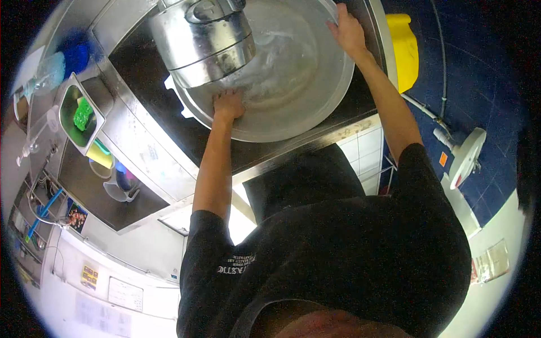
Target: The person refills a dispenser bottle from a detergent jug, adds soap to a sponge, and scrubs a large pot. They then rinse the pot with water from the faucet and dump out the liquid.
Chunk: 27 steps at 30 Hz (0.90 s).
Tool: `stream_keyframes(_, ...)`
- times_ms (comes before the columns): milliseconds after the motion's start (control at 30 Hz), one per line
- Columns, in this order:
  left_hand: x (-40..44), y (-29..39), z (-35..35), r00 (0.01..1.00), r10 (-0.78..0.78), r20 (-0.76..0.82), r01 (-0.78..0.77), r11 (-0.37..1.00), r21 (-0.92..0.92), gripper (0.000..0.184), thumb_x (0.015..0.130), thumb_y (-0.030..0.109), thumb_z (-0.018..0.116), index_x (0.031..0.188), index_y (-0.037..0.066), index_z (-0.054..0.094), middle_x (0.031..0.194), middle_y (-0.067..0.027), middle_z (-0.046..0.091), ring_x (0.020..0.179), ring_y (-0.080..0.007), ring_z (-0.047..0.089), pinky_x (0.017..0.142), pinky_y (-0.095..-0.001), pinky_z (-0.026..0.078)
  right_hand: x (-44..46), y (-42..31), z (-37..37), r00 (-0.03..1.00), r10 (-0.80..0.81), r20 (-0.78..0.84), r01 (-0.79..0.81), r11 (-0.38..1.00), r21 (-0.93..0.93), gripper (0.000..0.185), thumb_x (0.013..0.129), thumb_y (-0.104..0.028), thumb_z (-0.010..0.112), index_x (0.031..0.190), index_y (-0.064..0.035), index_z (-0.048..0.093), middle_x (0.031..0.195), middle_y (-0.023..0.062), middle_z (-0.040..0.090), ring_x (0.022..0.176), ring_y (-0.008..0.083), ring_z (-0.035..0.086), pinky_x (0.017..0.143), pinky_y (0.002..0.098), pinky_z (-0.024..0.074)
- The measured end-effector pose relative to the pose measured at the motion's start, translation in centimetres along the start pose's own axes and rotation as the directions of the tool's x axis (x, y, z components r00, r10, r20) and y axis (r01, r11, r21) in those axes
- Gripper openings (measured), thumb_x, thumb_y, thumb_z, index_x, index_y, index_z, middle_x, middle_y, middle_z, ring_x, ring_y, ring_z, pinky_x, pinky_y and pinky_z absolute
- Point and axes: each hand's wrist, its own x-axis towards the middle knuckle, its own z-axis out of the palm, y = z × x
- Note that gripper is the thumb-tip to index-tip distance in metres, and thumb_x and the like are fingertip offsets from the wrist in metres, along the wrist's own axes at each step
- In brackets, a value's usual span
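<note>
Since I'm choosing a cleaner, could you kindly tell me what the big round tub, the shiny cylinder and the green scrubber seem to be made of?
Tub: probably plastic with a dull, whitish-grey finish, judging by its soft sheen; dull metal isn't ruled out.
Cylinder: polished metal, likely stainless steel, given its mirror-like reflections.
Scrubber: perhaps synthetic fibre, going by its vivid green and rough surface.

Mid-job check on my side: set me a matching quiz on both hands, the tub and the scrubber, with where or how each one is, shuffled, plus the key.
Things
1. left hand
2. right hand
3. tub
4. scrubber

Places and looks
A. at the tub's edge, upper right in the view
B. green, lying in a metal tray
C. reaching inside the tub's rim
D. round and pale, on a dark counter

Pairs: 1-C, 2-A, 3-D, 4-B
</note>
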Motion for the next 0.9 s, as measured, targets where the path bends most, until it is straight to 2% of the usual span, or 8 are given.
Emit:
stream_keyframes(367, -0.1, -0.5, -1.4, 0.984, -0.118, -0.135, 0.101, 0.986, -0.130, 0.050, 0.099, 0.029, 0.061, 0.145, 0.008, 0.058, 0.156, -0.0219, 0.049, 0.144, -0.0380, 0.050, 0.113, -0.0512, 0.046, -1.0, -2.4, -1.0, 0.998, 0.058, 0.029, -0.060, 0.993, 0.099, 0.041, 0.099, -0.031, 0.069, 0.127, -0.0062, 0.053, 0.097, 0.0253, 0.075, 0.091, 0.0461, 0.074, 0.078, 0.0570, 0.0600)
stream_keyframes(467, 0.7, 0.2, -6.9, 0.993, -0.084, -0.082, 0.015, 0.789, -0.615, 0.044, 0.103, 0.031, 0.057, 0.139, 0.006, 0.061, 0.144, -0.0212, 0.059, 0.130, -0.0354, 0.060, 0.108, -0.0460, 0.052, -1.6, -5.6, -2.6, 0.721, -0.380, -0.580, 0.338, 0.923, -0.185, 0.046, 0.097, -0.022, 0.071, 0.138, -0.0063, 0.057, 0.097, 0.0215, 0.076, 0.094, 0.0430, 0.073, 0.085, 0.0517, 0.0596)
stream_keyframes(533, 2.2, 1.6, -10.6, 0.978, -0.030, -0.207, -0.195, 0.235, -0.952, 0.039, 0.107, 0.036, 0.055, 0.124, 0.003, 0.067, 0.124, -0.0198, 0.070, 0.112, -0.0323, 0.069, 0.104, -0.0467, 0.052, -2.5, -6.8, 0.7, 0.823, -0.362, -0.439, 0.455, 0.881, 0.128, 0.035, 0.092, -0.005, 0.071, 0.126, -0.0061, 0.071, 0.127, 0.0180, 0.069, 0.119, 0.0420, 0.064, 0.102, 0.0492, 0.0515)
stream_keyframes(600, 4.9, 3.0, -11.9, 0.924, -0.054, -0.379, -0.344, -0.552, -0.760, 0.039, 0.110, 0.037, 0.054, 0.109, 0.003, 0.071, 0.106, -0.0145, 0.074, 0.093, -0.0253, 0.070, 0.093, -0.0433, 0.054, -3.6, -10.8, 3.0, 0.960, -0.219, -0.175, 0.279, 0.810, 0.516, 0.029, 0.096, -0.015, 0.071, 0.122, -0.0015, 0.075, 0.093, 0.0144, 0.077, 0.091, 0.0336, 0.075, 0.085, 0.0416, 0.0588)
stream_keyframes(633, 5.9, 3.9, -13.0, 0.894, -0.123, -0.431, -0.348, -0.797, -0.494, 0.038, 0.111, 0.036, 0.052, 0.103, 0.004, 0.071, 0.098, -0.0108, 0.074, 0.084, -0.0209, 0.069, 0.084, -0.0396, 0.056, -3.4, -12.5, 4.9, 0.998, -0.062, 0.032, 0.015, 0.639, 0.769, 0.029, 0.099, -0.016, 0.071, 0.124, -0.0015, 0.074, 0.101, 0.0138, 0.077, 0.096, 0.0291, 0.075, 0.087, 0.0391, 0.0589)
stream_keyframes(700, 0.3, 6.0, -22.4, 0.861, -0.229, -0.453, -0.491, -0.604, -0.628, 0.040, 0.113, 0.037, 0.051, 0.089, 0.009, 0.066, 0.075, -0.0042, 0.066, 0.066, -0.0145, 0.061, 0.066, -0.0312, 0.053, -2.2, -16.1, 6.8, 0.927, 0.038, 0.374, -0.375, 0.140, 0.916, 0.030, 0.100, -0.020, 0.073, 0.124, -0.0013, 0.073, 0.107, 0.0101, 0.078, 0.098, 0.0215, 0.075, 0.088, 0.0353, 0.0592)
stream_keyframes(767, 1.1, 3.7, -22.7, 0.836, -0.192, -0.513, -0.533, -0.501, -0.682, 0.050, 0.102, 0.041, 0.072, 0.134, 0.003, 0.065, 0.118, -0.0105, 0.071, 0.068, -0.0177, 0.059, 0.051, -0.0330, 0.052, -0.9, -20.0, 5.9, 0.835, 0.051, 0.548, -0.537, -0.143, 0.831, 0.032, 0.098, -0.021, 0.075, 0.123, -0.0005, 0.071, 0.104, 0.0063, 0.075, 0.096, 0.0194, 0.073, 0.088, 0.0356, 0.0595)
stream_keyframes(900, -1.3, 1.9, -24.9, 0.791, -0.068, -0.608, -0.455, -0.730, -0.510, 0.041, 0.112, 0.039, 0.053, 0.078, 0.016, 0.053, 0.057, 0.0055, 0.040, 0.041, -0.0128, 0.033, 0.042, -0.0309, 0.034, 1.5, -25.5, 7.7, 0.770, -0.006, 0.638, -0.583, -0.411, 0.701, 0.020, 0.103, -0.021, 0.064, 0.109, -0.0027, 0.070, 0.097, 0.0048, 0.072, 0.091, 0.0185, 0.070, 0.083, 0.0394, 0.0597)
